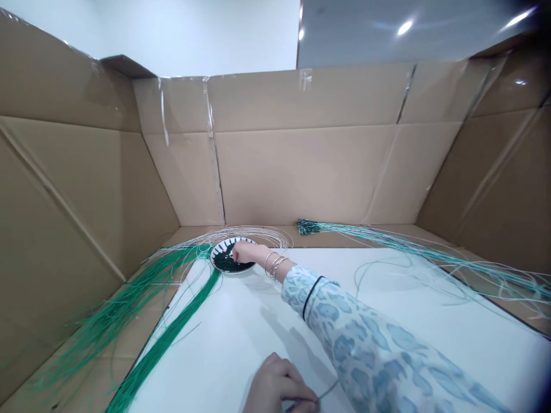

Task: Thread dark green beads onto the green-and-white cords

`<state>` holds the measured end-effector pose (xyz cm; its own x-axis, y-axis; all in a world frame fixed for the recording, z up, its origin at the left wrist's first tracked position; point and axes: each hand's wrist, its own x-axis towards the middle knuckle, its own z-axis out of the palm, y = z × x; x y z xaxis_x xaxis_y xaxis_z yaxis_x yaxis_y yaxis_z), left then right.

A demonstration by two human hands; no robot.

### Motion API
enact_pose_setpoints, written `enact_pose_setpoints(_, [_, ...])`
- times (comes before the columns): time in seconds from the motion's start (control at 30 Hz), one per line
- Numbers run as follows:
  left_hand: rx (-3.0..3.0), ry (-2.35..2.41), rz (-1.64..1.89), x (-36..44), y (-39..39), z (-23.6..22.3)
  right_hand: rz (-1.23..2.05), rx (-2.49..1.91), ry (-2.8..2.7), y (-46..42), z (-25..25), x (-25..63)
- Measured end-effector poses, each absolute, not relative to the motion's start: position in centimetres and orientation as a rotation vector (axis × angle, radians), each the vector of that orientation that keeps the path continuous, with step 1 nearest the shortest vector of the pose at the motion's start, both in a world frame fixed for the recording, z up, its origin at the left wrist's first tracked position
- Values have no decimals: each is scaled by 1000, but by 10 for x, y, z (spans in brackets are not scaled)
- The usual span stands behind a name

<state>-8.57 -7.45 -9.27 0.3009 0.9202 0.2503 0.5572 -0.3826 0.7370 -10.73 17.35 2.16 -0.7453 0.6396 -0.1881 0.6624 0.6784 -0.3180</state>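
The right hand [244,252] reaches to the far edge of the white surface [258,350], where a round white plate [218,258] with a dark striped rim sits. Its fingers [236,250] are bent down onto the dark green pieces [226,264] heaped in the plate; whether they grip a piece cannot be determined. Metal bangles [274,265] encircle the wrist, and a pale blue patterned sleeve [357,338] covers the forearm. The left hand [279,385] lies at the near edge of the view, its fingers [297,390] curled closed on a thin pale strand [328,390]. Green strands [163,338] run from beside the plate past the surface's left edge. A knotted bundle of teal strands [357,238] extends rightward beyond the far edge. Cardboard walls [301,172] enclose the area.
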Motion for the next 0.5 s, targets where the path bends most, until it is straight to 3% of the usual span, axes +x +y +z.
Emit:
enact_pose_setpoints(0.23, [2052, 1312, 925, -87, -73, -96, -683, 1090, 2862, 179, 19, -106])
enact_pose_setpoints(0.5, [2110, 1270, 943, -91, -74, -95, -1050, 997, 2922, 186, 27, -65])
